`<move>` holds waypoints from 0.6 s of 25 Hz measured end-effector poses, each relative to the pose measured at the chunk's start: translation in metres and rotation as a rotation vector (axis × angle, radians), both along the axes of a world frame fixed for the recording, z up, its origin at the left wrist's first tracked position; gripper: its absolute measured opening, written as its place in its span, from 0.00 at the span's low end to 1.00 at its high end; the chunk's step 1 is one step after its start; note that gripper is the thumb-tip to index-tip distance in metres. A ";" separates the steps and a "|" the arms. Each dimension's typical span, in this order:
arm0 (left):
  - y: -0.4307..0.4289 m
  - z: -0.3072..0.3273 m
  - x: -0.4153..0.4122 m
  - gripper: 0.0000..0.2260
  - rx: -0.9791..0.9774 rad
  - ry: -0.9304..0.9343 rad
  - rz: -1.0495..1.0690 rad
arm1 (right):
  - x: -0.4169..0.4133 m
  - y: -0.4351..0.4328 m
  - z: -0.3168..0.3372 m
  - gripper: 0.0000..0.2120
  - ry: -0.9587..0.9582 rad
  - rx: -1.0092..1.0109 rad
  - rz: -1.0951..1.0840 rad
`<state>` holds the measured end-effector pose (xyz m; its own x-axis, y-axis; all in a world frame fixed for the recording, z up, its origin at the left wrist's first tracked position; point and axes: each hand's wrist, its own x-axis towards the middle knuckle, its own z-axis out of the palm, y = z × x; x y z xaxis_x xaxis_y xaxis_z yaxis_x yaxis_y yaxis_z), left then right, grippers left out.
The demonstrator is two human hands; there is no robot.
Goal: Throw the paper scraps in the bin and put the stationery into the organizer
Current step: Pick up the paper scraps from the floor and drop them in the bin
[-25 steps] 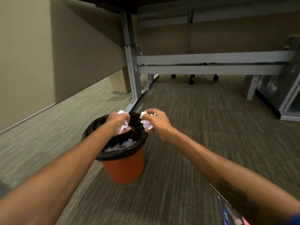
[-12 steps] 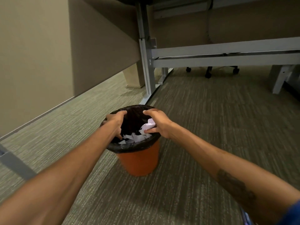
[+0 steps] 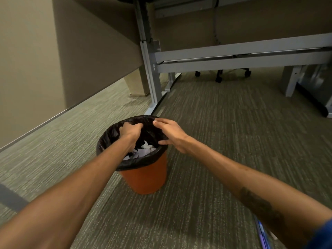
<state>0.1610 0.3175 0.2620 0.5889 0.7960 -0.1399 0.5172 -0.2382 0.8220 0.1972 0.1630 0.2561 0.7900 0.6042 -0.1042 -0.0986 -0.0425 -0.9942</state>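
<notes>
Over the mouth of the bin (image 3: 145, 178), the fingers (image 3: 138, 125) of my left hand (image 3: 130, 131) are curling downward toward the inside, knuckles up. Their tips are hiding behind the hand, so I cannot tell whether they are pinching anything. Just beside them, the fingers (image 3: 161, 121) of my right hand (image 3: 171, 134) are stretching out loose and apart, with the thumb (image 3: 162, 142) spreading away below them, closing on nothing. Those fingertips are hovering at the far rim; whether they are touching it I cannot tell.

Both hands are hanging above the black liner (image 3: 109, 139), which is folding over the rim of the orange bin. The crumpled white paper scraps (image 3: 146, 150) are lying inside the bin, below and between my two hands.

My forearms are reaching forward from the bottom corners, the right one showing a dark tattoo (image 3: 260, 205) and the edge of a blue sleeve (image 3: 321, 236). The bin is standing upright on grey-green striped carpet (image 3: 215, 141).

Beyond it a grey metal desk leg (image 3: 150, 72) is rising beside a beige partition panel (image 3: 93, 51). Black chair castors (image 3: 218, 79) are showing under the desk's crossbars, well apart from the bin.
</notes>
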 end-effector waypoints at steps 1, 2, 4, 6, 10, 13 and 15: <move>-0.007 -0.002 0.001 0.24 0.067 -0.001 -0.046 | 0.003 -0.006 -0.001 0.22 -0.055 -0.009 -0.024; -0.014 -0.003 0.003 0.22 0.133 -0.004 -0.090 | 0.006 -0.013 -0.002 0.22 -0.113 -0.023 -0.048; -0.030 -0.001 0.009 0.20 0.257 0.004 -0.175 | 0.011 -0.029 -0.004 0.24 -0.231 -0.081 -0.097; -0.047 0.000 0.014 0.21 0.384 0.011 -0.280 | 0.015 -0.048 -0.007 0.25 -0.317 -0.136 -0.131; -0.091 -0.009 0.022 0.29 0.593 -0.080 -0.579 | 0.022 -0.094 -0.016 0.26 -0.427 -0.220 -0.200; -0.128 -0.019 0.032 0.32 0.636 -0.075 -0.737 | 0.027 -0.133 -0.027 0.25 -0.500 -0.291 -0.254; -0.152 -0.031 0.037 0.33 0.628 -0.051 -0.801 | 0.027 -0.161 -0.037 0.26 -0.528 -0.356 -0.271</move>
